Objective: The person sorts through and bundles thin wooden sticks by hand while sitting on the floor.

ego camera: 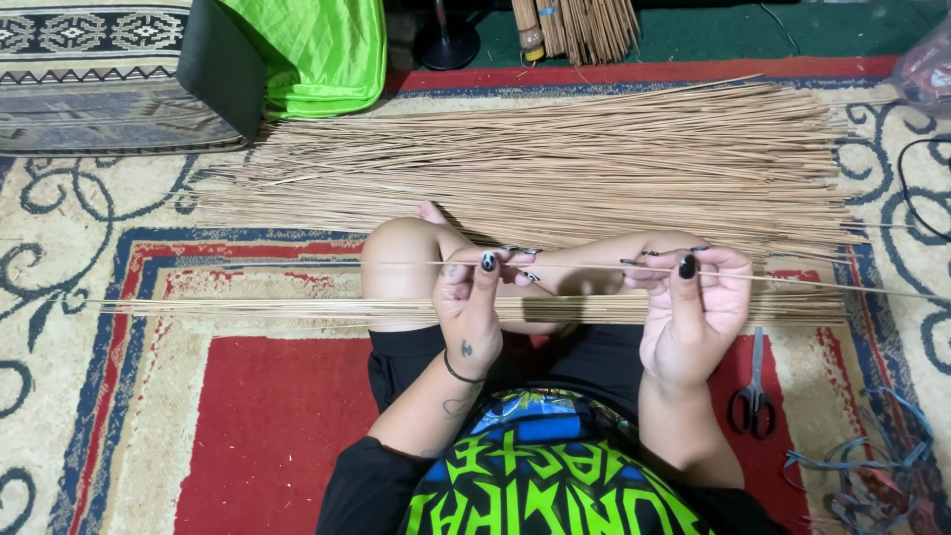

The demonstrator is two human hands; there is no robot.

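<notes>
While the person sits cross-legged on the patterned carpet (248,436), both hands hold one thin palm-leaf stick (584,267) level above the knees. The left hand (471,307) has its grip pressed together, thumb and forefinger pinching the stick near its middle. The right hand (698,302) pinches the same stick further along, thumb on top, fingers curled behind. The stick runs crosswise through both grips, and its ends reach well beyond each hand.

A small row of sorted sticks (297,309) lies on the carpet just under the hands, crossing the shins. A large pile of loose sticks (555,163) lies beyond the knees, parallel to the held stick. Scissors (754,396) lie on the carpet just beside the right forearm. Blue ribbon scraps (862,476) lie near the scissors. A green cloth (317,50) drapes at the far side. No container holds the sticks.
</notes>
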